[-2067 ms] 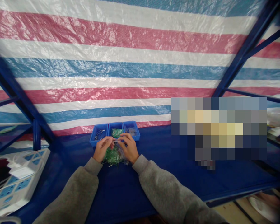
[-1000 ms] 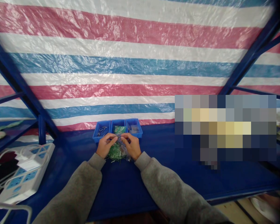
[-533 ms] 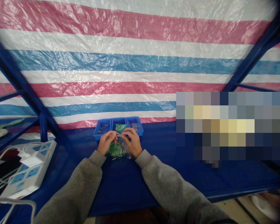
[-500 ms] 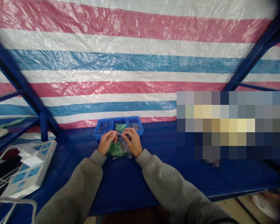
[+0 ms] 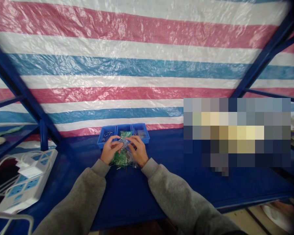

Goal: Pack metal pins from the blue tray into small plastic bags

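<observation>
Between my two hands is a small clear plastic bag (image 5: 124, 142). My left hand (image 5: 109, 149) pinches its left side, and my right hand (image 5: 138, 150) pinches the right side. What the bag contains is too small to make out. Below my fingers lies a pile of green pieces in clear plastic (image 5: 122, 158), partly hidden by the hands. Just beyond my hands stand joined blue bins (image 5: 99, 142). The left compartment has small metal pins (image 5: 108, 134), the middle one green packets (image 5: 125, 134), and the right one clear plastic bags (image 5: 140, 133).
A blue tabletop (image 5: 129, 199) spreads under my forearms. At left lies a white power strip (image 5: 26, 189) with a charger (image 5: 30, 168) and cables. Blue metal bars (image 5: 29, 91) frame both sides, with a striped tarp (image 5: 127, 68) behind. A pixelated block (image 5: 235, 133) hides the right side.
The clear bag is spread wider and shows more between my fingers than half a second ago. My hands stay over the green pile. The view has shifted slightly.
</observation>
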The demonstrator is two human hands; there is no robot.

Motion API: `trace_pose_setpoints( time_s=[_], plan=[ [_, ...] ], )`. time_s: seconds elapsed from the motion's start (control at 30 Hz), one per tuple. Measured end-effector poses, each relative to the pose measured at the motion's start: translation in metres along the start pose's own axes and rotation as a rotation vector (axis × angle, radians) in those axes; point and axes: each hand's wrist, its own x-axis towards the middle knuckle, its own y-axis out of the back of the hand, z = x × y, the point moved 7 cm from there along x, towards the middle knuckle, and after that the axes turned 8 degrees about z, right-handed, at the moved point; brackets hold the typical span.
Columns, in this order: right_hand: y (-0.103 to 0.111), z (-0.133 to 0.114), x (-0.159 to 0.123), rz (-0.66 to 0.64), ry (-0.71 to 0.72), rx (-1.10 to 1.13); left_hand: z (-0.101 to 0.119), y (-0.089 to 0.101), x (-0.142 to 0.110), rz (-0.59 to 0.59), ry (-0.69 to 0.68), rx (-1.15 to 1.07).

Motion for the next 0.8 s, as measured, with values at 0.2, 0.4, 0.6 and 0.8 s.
trace_pose_setpoints(
  time_s=[0.2, 0.4, 0.6, 0.8],
  plan=[
    [-0.001, 0.001, 0.0, -0.018, 0.0, 0.014, -0.002, -0.003, -0.001, -0.027, 0.011, -0.023],
    [-0.003, 0.007, 0.0, -0.001, -0.045, -0.004, 0.011, 0.002, -0.003, -0.012, -0.161, 0.183],
    [-0.002, 0.01, -0.001, 0.033, -0.097, 0.013, 0.016, 0.005, -0.004, 0.058, -0.361, 0.401],
    [0.0, 0.001, 0.0, 0.027, -0.036, 0.04, 0.002, 0.008, 0.0, 0.054, -0.128, 0.146]
  ],
)
